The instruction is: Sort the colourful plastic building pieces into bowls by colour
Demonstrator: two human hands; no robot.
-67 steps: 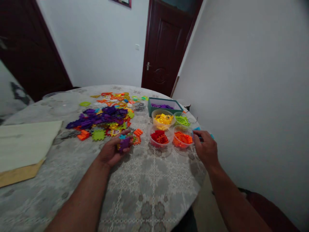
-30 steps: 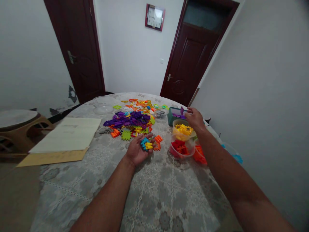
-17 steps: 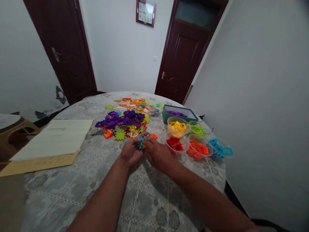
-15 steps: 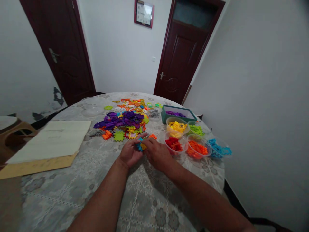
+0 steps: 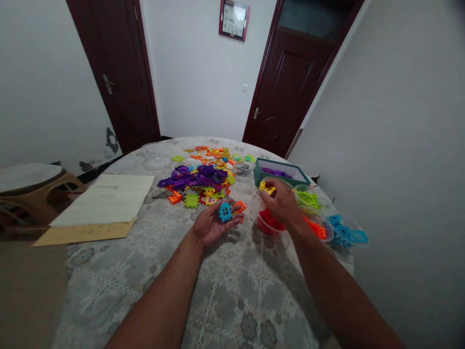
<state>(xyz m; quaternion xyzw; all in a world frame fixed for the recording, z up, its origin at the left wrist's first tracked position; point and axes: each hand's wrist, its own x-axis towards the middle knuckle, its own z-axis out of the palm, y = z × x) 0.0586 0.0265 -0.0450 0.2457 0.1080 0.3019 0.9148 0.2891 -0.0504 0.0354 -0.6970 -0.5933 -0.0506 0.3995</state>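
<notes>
In the head view, my left hand (image 5: 212,224) is palm up, its fingers stretched out. A blue toothed plastic building block (image 5: 225,212) with a window cut-out lies across its fingers and is held there. My right hand (image 5: 281,201) is over the yellow bowl, fingers closed on a yellow building block (image 5: 268,188) that shows at the fingertips; the bowl is mostly hidden behind the hand. Just below sits a bowl of red blocks (image 5: 271,220). Orange blocks (image 5: 240,207) lie on the table behind my left fingertips.
A pile of purple blocks (image 5: 198,177) lies mid-table, with mixed pieces around it. On the right stand a green box (image 5: 286,180), green blocks (image 5: 308,198), orange blocks (image 5: 317,228) and blue blocks (image 5: 347,231) in clear bowls. Paper sheets (image 5: 105,198) lie at the left.
My right hand has left the left hand and moved right to the yellow bowl, where it holds a yellow block. My left hand has opened out, showing the blue block. The view has turned left.
</notes>
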